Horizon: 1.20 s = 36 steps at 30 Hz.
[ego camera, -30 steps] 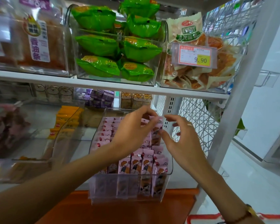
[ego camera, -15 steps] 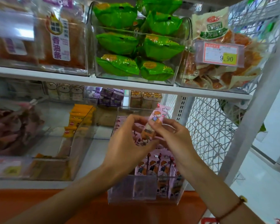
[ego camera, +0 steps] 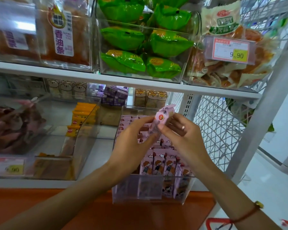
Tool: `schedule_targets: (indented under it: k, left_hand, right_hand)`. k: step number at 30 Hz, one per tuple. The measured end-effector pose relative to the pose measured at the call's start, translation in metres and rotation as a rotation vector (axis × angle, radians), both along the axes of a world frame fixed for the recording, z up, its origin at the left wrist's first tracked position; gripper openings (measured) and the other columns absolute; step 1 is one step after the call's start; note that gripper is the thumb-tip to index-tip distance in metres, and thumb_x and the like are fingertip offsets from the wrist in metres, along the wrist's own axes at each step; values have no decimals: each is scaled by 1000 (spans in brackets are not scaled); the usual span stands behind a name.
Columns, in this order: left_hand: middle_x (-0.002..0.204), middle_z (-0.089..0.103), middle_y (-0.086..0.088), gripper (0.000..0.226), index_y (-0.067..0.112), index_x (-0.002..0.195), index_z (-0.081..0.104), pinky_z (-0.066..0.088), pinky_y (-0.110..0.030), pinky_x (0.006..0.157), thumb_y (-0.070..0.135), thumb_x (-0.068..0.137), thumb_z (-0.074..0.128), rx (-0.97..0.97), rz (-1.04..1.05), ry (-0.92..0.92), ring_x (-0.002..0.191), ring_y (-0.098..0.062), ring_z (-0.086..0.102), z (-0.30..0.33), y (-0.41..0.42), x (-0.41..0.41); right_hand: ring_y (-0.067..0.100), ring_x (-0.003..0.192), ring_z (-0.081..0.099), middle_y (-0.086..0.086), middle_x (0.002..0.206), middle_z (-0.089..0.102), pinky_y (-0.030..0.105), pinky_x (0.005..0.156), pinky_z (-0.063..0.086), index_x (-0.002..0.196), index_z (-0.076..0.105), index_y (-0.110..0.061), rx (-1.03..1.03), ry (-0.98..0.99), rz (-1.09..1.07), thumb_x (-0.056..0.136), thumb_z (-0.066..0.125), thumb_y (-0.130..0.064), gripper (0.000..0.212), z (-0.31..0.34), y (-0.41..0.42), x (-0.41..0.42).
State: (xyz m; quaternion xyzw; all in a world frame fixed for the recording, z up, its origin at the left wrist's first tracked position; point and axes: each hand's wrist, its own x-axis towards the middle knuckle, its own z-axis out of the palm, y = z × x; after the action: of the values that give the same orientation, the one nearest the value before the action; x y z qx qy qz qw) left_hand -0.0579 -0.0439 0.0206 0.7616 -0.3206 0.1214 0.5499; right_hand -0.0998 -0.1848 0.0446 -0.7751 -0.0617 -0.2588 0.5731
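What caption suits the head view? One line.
A pink snack packet held by left hand and right hand above the clear bin of matching packets.

White shelving was flanked by a wire mesh panel; a pale floor was brightly lit.

Your left hand and its forearm are bare all the way down to the lower edge of the frame. Your right hand and arm are bare too, save for a thin reddish-brown cord bracelet looped round the wrist, carrying one small yellow bead on its outer side. A short, pale nail on one right-hand finger catches the light.
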Motion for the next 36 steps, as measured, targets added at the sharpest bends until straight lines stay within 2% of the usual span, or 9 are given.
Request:
schedule_targets:
  k: [5, 9, 14, 18, 22, 26, 30, 33, 36]
  left_hand:
    - [98, 66, 24, 26, 31, 116, 59, 49, -7, 70, 19, 95, 51, -107, -150, 150, 95, 9, 62, 11, 6, 6]
    - [88, 74, 12, 28, 30, 88, 74, 52, -13, 58, 43, 90, 49, -39, -263, 495, 79, -3, 70, 19, 7, 1]
    - [85, 75, 10, 29, 37, 75, 76, 52, -14, 54, 56, 81, 55, -4, -338, 662, 73, -2, 70, 22, 4, -4]
    - [87, 75, 10, 29, 27, 81, 77, 54, -14, 60, 43, 91, 54, 27, -314, 623, 80, -2, 70, 22, 4, -1]
    - [104, 68, 17, 26, 31, 112, 60, 51, -12, 84, 23, 88, 62, 34, -170, 146, 100, 5, 62, 20, 4, 2]
    - [110, 61, 24, 37, 37, 112, 55, 49, -15, 89, 21, 82, 69, -35, -110, -22, 110, 4, 57, 21, 7, -1]
    - [105, 66, 18, 40, 24, 114, 60, 50, -8, 77, 18, 77, 74, -120, -95, 46, 98, 5, 63, 17, 5, -1]
    - [103, 69, 5, 34, 18, 109, 60, 53, -12, 66, 24, 78, 72, -319, -65, 313, 89, -2, 68, 17, 3, -2]
    - [106, 69, -3, 36, 16, 108, 59, 56, -18, 67, 31, 78, 71, -418, -55, 470, 88, -9, 71, 18, 0, -5]
  right_hand:
    - [-10, 93, 63, -35, 91, 66, 7, 78, 49, 99, 60, -46, -116, -4, 54, 85, 67, -14, 36, 3, -6, -4]
    - [1, 80, 69, -16, 83, 73, 21, 70, 55, 98, 64, -36, 52, 137, -24, 69, 70, -44, 31, 6, -10, -7]
    - [12, 74, 71, 1, 79, 75, 26, 71, 48, 103, 71, -16, 252, 345, 21, 67, 72, -45, 46, 6, -14, -7]
    - [13, 83, 71, -3, 83, 75, 34, 84, 53, 105, 68, -26, 208, 314, -6, 74, 71, -43, 36, 4, -14, -4]
    - [9, 103, 65, -7, 105, 71, 35, 95, 50, 111, 62, -36, 142, 163, 121, 73, 72, -27, 40, 8, -17, -6]
    - [10, 108, 63, -7, 108, 71, 28, 93, 51, 106, 66, -32, 110, 3, 243, 65, 74, -20, 43, 7, -21, -8]
    - [4, 112, 59, -12, 116, 67, 33, 99, 49, 116, 58, -42, 30, 6, 240, 66, 74, -28, 54, 5, -20, -9]
    - [-5, 119, 49, -18, 131, 52, 23, 98, 45, 134, 34, -50, -213, 23, 172, 70, 75, -35, 78, 5, -10, -11]
    - [-4, 103, 57, -20, 114, 56, 14, 81, 52, 128, 45, -38, -250, -55, 63, 77, 75, -26, 61, 2, -1, -9]
